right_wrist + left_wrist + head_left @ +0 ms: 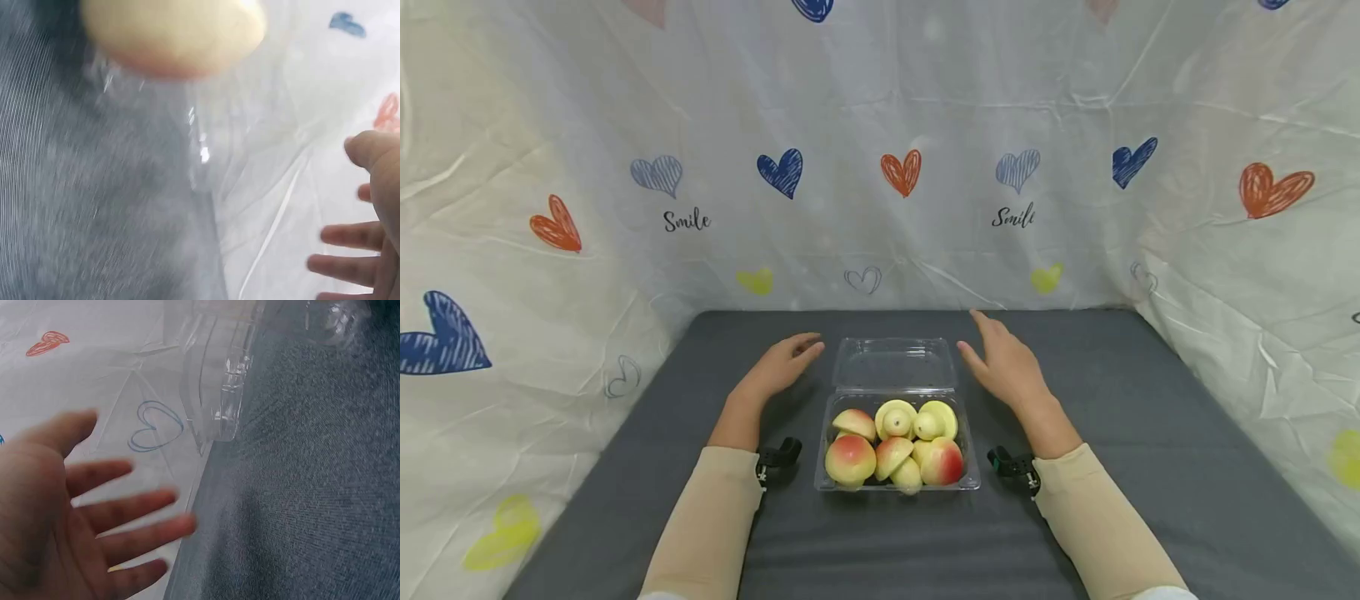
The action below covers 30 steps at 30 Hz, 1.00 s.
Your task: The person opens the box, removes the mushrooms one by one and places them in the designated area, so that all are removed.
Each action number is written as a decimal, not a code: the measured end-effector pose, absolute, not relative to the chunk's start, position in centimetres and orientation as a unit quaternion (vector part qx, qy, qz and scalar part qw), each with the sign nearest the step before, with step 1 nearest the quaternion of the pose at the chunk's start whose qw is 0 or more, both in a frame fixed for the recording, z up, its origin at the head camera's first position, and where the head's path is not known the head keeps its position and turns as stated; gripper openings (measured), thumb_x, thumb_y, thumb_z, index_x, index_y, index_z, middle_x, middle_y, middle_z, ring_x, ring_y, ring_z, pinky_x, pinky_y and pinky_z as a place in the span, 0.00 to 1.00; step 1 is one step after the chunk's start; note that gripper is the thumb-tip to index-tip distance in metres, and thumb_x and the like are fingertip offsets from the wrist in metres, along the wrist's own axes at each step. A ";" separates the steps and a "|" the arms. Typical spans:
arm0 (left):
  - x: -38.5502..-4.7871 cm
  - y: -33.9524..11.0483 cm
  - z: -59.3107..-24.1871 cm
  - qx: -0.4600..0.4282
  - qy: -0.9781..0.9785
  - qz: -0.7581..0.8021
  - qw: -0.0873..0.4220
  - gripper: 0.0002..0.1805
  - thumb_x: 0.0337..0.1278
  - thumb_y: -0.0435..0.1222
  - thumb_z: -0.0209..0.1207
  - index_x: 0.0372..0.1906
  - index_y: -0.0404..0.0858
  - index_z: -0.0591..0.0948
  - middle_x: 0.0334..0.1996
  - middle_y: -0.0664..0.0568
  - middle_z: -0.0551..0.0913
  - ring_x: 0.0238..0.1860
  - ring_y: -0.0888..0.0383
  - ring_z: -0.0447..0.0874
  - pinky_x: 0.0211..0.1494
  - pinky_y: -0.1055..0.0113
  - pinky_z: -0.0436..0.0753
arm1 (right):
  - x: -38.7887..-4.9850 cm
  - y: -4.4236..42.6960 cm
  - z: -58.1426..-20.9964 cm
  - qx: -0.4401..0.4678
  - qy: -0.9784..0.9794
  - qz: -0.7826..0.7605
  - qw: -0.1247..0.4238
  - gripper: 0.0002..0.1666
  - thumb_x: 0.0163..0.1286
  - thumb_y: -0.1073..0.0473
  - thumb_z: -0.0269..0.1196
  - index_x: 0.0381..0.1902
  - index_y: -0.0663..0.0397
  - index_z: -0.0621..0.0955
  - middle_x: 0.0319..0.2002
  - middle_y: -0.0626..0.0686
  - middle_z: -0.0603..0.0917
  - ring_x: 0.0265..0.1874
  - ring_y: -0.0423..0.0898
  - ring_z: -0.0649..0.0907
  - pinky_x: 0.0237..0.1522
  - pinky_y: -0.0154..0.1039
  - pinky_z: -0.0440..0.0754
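A clear plastic clamshell box stands on the table with its lid folded open at the far side. Inside lie several yellow pieces with red-blushed caps, some mushroom-shaped with a round stem. My left hand hovers left of the lid, its fingers loosely extended and holding nothing. On the other side of the lid is my right hand, fingers and thumb spread, apart from the box. One blurred piece shows large in the right wrist view. The lid's edge appears in the left wrist view.
A dark grey cloth covers the table. White sheeting printed with hearts hangs behind and at both sides. Black wrist straps sit at the cuffs of both beige sleeves.
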<state>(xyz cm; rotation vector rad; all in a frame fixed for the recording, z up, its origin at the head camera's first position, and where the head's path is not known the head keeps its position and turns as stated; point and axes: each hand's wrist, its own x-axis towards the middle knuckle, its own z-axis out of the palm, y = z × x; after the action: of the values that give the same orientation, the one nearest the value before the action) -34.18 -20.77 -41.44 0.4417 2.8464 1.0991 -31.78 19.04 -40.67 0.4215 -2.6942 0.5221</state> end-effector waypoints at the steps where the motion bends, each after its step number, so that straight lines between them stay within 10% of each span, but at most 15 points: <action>1: -34.1 -20.7 -41.4 0.150 0.915 0.371 0.046 0.34 0.79 0.54 0.50 0.79 0.40 0.66 0.66 0.38 0.75 0.59 0.39 0.79 0.61 0.40 0.78 | -31.6 18.8 -40.4 0.152 -0.954 0.193 0.169 0.40 0.79 0.43 0.57 0.78 0.59 0.64 0.65 0.66 0.75 0.57 0.63 0.80 0.52 0.63 0.82; 7: -33.7 -20.3 -40.6 0.198 0.886 0.400 0.127 0.28 0.73 0.50 0.61 0.70 0.40 0.79 0.62 0.44 0.81 0.42 0.50 0.83 0.59 0.44 0.79 | -30.2 17.9 -38.6 0.190 -0.948 0.246 0.067 0.19 0.77 0.48 0.62 0.54 0.55 0.84 0.31 0.51 0.81 0.25 0.47 0.76 0.29 0.46 0.76; 13: -33.6 -20.2 -40.3 0.204 0.881 0.387 0.182 0.27 0.68 0.47 0.66 0.66 0.39 0.82 0.65 0.44 0.79 0.57 0.45 0.81 0.65 0.44 0.77 | -29.0 17.2 -37.1 0.243 -0.927 0.271 -0.092 0.14 0.73 0.47 0.67 0.37 0.50 0.89 0.29 0.46 0.83 0.24 0.43 0.75 0.29 0.40 0.75; 20: -33.6 -19.8 -40.1 0.195 0.892 0.363 0.185 0.27 0.67 0.47 0.67 0.66 0.38 0.82 0.64 0.45 0.80 0.68 0.42 0.74 0.69 0.43 0.73 | -27.6 16.0 -36.4 0.231 -0.933 0.208 -0.181 0.27 0.67 0.57 0.67 0.11 0.46 0.70 0.15 0.43 0.56 0.16 0.40 0.53 0.22 0.35 0.53; 30: -33.0 -19.4 -40.2 0.180 0.896 0.355 0.195 0.27 0.68 0.46 0.66 0.67 0.39 0.81 0.66 0.45 0.79 0.69 0.41 0.71 0.70 0.42 0.72 | -27.2 15.2 -37.2 0.217 -0.942 0.183 -0.180 0.23 0.55 0.63 0.63 0.09 0.44 0.64 0.14 0.42 0.55 0.16 0.39 0.52 0.20 0.35 0.48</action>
<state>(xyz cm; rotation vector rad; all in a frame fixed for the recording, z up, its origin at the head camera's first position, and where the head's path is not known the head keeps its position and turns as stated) -33.00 -19.45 -40.21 0.5054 2.5119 0.9935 -27.19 15.20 -37.22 0.7739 -3.3536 0.6499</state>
